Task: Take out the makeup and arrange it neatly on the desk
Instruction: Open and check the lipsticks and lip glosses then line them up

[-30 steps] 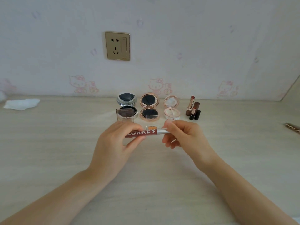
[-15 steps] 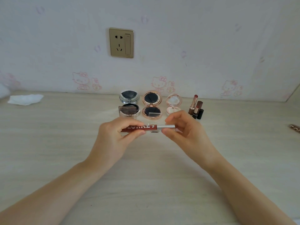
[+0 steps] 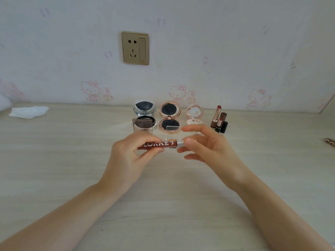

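A dark red lip gloss tube (image 3: pixel 159 144) with white lettering lies level above the desk (image 3: pixel 72 160). My left hand (image 3: pixel 126 160) pinches its left end. My right hand (image 3: pixel 208 149) grips its silver cap end between thumb and fingers, with the index finger lifted. Behind the hands three open compacts stand in a row: a silver one (image 3: pixel 144 113), a rose-gold one (image 3: pixel 170 116) and a pale pink one (image 3: pixel 194 115), whose base my right hand partly hides. Right of them stand two opened lipsticks (image 3: pixel 216 116) with their caps.
A crumpled white tissue (image 3: pixel 29 111) lies at the far left by the wall. A gold wall socket (image 3: pixel 135 48) sits above the compacts. A small dark and gold object (image 3: pixel 330 142) pokes in at the right edge.
The tube has stayed level between both hands. My right hand's fingers have spread, the index finger lifting off the cap; both hands shifted slightly.
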`<state>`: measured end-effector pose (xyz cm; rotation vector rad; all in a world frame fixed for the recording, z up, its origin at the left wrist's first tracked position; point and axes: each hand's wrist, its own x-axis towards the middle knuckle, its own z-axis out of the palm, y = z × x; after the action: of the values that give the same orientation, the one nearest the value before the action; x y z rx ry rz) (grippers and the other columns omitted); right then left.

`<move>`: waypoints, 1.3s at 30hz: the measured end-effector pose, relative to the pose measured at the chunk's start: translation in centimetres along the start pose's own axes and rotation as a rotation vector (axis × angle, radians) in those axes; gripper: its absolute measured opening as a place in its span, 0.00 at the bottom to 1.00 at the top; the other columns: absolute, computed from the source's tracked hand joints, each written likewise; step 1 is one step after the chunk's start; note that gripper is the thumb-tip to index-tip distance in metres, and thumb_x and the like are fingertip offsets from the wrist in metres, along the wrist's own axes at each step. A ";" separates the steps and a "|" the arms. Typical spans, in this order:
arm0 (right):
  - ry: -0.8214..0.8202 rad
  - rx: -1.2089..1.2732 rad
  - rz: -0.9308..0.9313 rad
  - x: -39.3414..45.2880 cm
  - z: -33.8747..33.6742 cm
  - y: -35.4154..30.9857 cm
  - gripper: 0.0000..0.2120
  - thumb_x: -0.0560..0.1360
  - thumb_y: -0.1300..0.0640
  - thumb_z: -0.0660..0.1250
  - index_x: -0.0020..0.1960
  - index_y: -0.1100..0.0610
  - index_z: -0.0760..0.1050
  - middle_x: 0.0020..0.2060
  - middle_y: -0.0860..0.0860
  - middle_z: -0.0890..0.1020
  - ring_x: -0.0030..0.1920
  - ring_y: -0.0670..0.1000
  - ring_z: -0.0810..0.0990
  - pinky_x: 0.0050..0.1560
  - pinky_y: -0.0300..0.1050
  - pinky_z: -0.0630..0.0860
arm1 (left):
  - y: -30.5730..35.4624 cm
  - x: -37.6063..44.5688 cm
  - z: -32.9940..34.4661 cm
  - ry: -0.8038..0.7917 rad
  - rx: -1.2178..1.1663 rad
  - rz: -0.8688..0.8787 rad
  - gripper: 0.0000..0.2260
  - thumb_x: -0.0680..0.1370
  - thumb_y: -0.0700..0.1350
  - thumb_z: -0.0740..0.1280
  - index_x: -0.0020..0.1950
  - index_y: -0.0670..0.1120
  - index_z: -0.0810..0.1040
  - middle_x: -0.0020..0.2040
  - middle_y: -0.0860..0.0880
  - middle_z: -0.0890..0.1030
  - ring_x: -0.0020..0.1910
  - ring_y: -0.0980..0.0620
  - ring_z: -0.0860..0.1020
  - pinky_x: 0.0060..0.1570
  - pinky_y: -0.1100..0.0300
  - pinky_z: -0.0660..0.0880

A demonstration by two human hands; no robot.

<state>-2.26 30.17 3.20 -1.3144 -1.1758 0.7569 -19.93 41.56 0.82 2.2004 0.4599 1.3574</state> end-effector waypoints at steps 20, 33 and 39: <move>0.075 0.176 -0.070 0.1 -0.2 -0.2 0.12 0.72 0.67 0.70 0.53 0.56 0.76 0.49 0.52 0.85 0.48 0.51 0.84 0.45 0.35 0.76 | 0.7 -0.9 1.2 -0.120 -0.245 -0.284 0.06 0.75 0.40 0.71 0.48 0.49 0.79 0.41 0.52 0.83 0.34 0.51 0.81 0.42 0.60 0.76; 0.101 0.456 0.023 0.3 -0.1 -0.4 0.17 0.67 0.61 0.73 0.55 0.58 0.78 0.49 0.54 0.84 0.50 0.51 0.83 0.47 0.38 0.77 | 1.6 -1.1 1.9 -0.135 -0.359 -0.324 0.04 0.77 0.38 0.68 0.47 0.46 0.76 0.41 0.50 0.83 0.31 0.50 0.80 0.36 0.61 0.77; 0.104 0.440 0.016 0.3 -0.2 0.0 0.14 0.66 0.61 0.73 0.51 0.60 0.80 0.49 0.56 0.85 0.52 0.52 0.83 0.51 0.40 0.78 | 1.5 -1.1 1.9 -0.153 -0.348 -0.327 0.03 0.76 0.40 0.68 0.48 0.46 0.76 0.42 0.50 0.83 0.31 0.50 0.80 0.37 0.61 0.78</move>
<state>-1.99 30.38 3.31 -0.9828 -0.8548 0.8897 -18.71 39.33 0.18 1.8338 0.4628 1.0021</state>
